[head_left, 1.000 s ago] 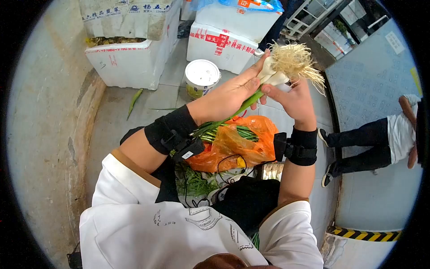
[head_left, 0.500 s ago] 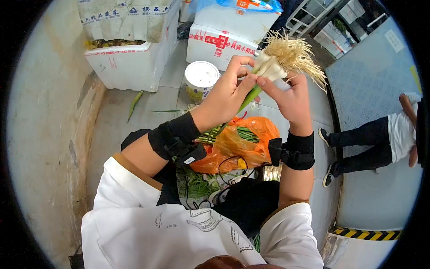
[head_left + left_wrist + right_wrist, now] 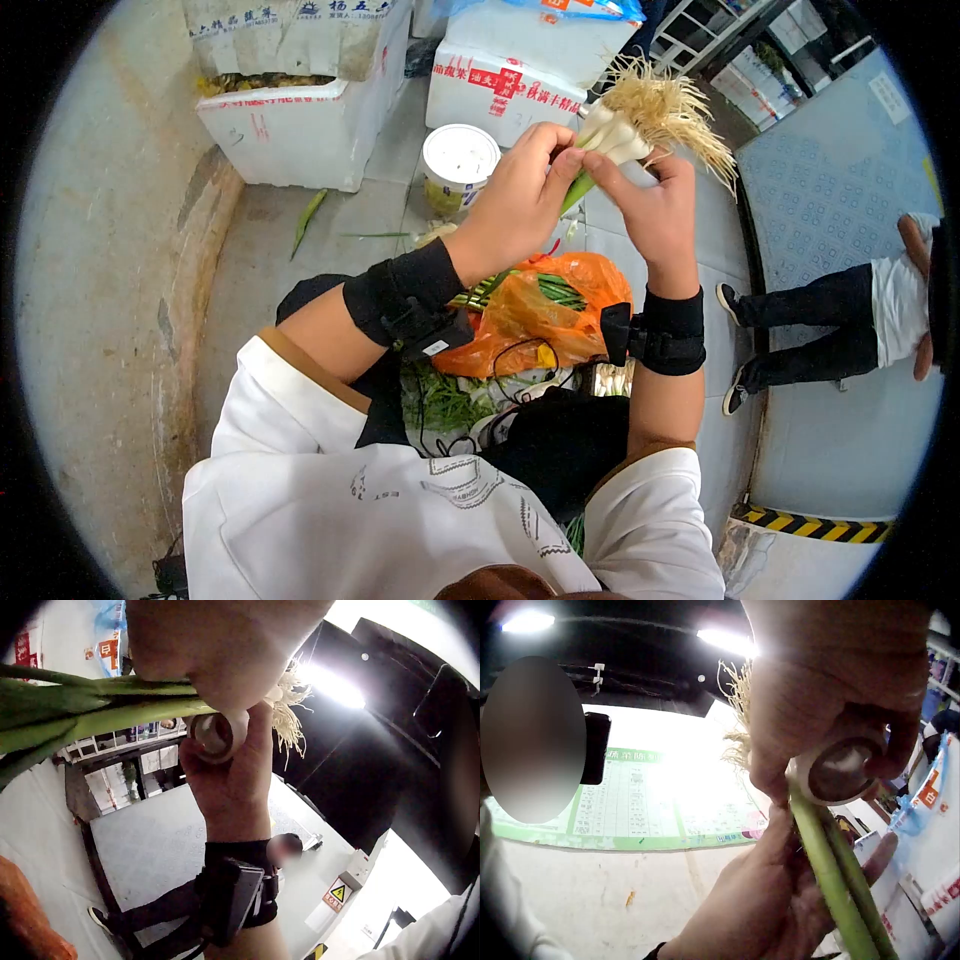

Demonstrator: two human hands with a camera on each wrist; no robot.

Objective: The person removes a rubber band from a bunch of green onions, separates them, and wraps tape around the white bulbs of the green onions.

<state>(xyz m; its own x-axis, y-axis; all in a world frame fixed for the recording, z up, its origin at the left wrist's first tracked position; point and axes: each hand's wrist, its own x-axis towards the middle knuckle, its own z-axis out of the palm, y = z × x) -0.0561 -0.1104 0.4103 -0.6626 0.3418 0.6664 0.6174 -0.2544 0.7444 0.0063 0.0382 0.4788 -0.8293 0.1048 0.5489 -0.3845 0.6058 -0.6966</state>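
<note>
A bunch of green onions (image 3: 618,140) with white bulbs and long pale roots is held up in front of me. My left hand (image 3: 510,205) grips its stems just below the white part, fingers bent and thumb on the near side. My right hand (image 3: 655,215) holds a roll of tape (image 3: 804,778) against the stems. The right thumb tip lies close to the left thumb on the bunch. In the left wrist view, the tape roll (image 3: 238,733) shows beside the green stems (image 3: 90,720); its far side is hidden by fingers in the right wrist view.
Below the hands, an orange plastic bag (image 3: 540,320) holds more green onions. A white-lidded bucket (image 3: 460,155) stands on the tiles, with foam boxes (image 3: 290,130) behind. Loose greens (image 3: 445,395) lie near my feet. Another person (image 3: 820,315) stands at the right by a pale panel.
My left fingers, stretched out along the bunch a second ago, have bent around the stems. The right thumb has come in beside the left thumb. The bunch remains raised.
</note>
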